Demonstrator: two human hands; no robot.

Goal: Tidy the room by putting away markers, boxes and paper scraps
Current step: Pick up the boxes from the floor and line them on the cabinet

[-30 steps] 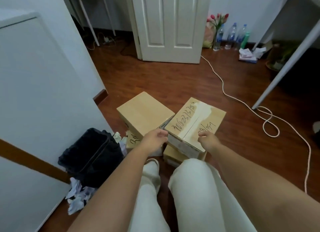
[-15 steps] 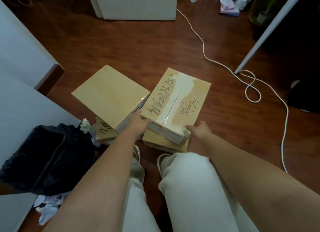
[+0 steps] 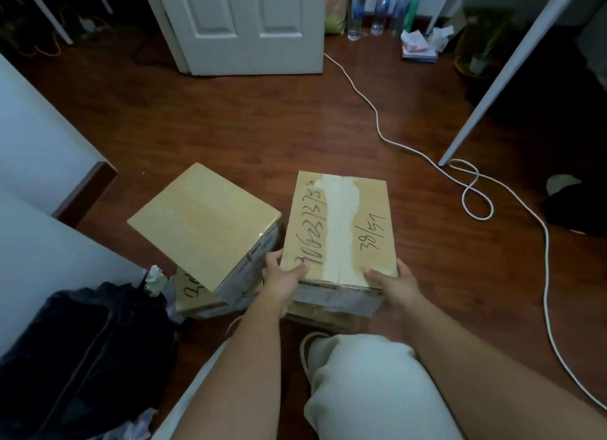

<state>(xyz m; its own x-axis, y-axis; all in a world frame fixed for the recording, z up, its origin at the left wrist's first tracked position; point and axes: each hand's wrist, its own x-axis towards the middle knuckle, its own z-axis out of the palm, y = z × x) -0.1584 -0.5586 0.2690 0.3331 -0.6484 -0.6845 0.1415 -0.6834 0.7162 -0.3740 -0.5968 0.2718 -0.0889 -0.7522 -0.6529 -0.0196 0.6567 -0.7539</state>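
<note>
Head view is showing both hands gripping one cardboard box: the left hand (image 3: 285, 277) is curling around the near left corner of the written-on box (image 3: 340, 227), thumb lying on the lid, while the right hand (image 3: 391, 280) is clasping the near right corner, fingers pressing on the top edge. This written-on box, carrying black handwritten numbers and a torn strip of pale tape down the middle, is sitting on top of another flattish box (image 3: 328, 318), of which only a thin edge is peeking out beneath. Just beside it on the left, a plain box (image 3: 205, 222) is lying tilted across a lower box (image 3: 193, 296) that is bearing some scrawled writing. Both stacks are resting on the wooden floor (image 3: 230, 120). To the lower left a black bin bag (image 3: 82, 347) is slumping open, with a crumpled paper scrap (image 3: 154, 277) perching at its rim and more scraps (image 3: 138, 426) showing below it, though those are too dim to make out well. A white cable (image 3: 473, 189) is snaking over the floor and looping near a white worktop leg (image 3: 499, 74). Plastic bottles (image 3: 374, 9) are standing beside the white door (image 3: 243, 25) at the far wall. The person's pale trousers (image 3: 371, 390) are filling the foreground.
</note>
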